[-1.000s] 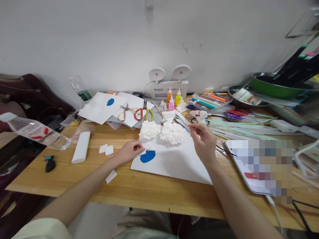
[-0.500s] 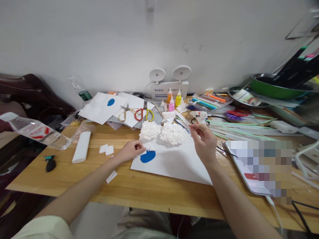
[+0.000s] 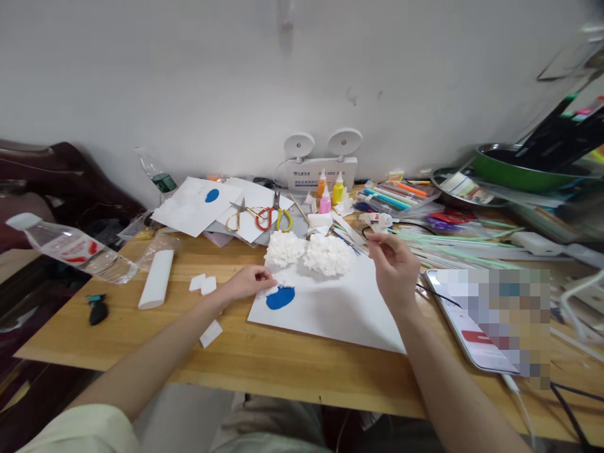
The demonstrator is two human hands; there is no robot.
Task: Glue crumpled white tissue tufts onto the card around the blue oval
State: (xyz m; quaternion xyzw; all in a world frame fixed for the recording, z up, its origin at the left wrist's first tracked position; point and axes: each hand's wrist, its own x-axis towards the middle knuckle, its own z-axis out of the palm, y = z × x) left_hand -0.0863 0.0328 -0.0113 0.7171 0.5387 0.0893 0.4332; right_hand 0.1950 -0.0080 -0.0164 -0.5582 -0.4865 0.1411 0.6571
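Left hand (image 3: 245,283) pinching small white tissue tuft (image 3: 272,289) onto blue paint blob (image 3: 280,297), pinning white paper sheet (image 3: 330,308) flat. Right hand (image 3: 394,267) raised, fingertips closed on thin stick (image 3: 377,238), clear of fluffy white tissue clumps (image 3: 311,251).

White sheet (image 3: 340,305) bearing a blue oval (image 3: 280,297); white fluffy clusters (image 3: 311,251) at its far edge. Far: red- and yellow-handled scissors (image 3: 274,216); orange, yellow, pink bottles (image 3: 329,189). Right: green bowl (image 3: 519,170). Light wooden table (image 3: 264,358).
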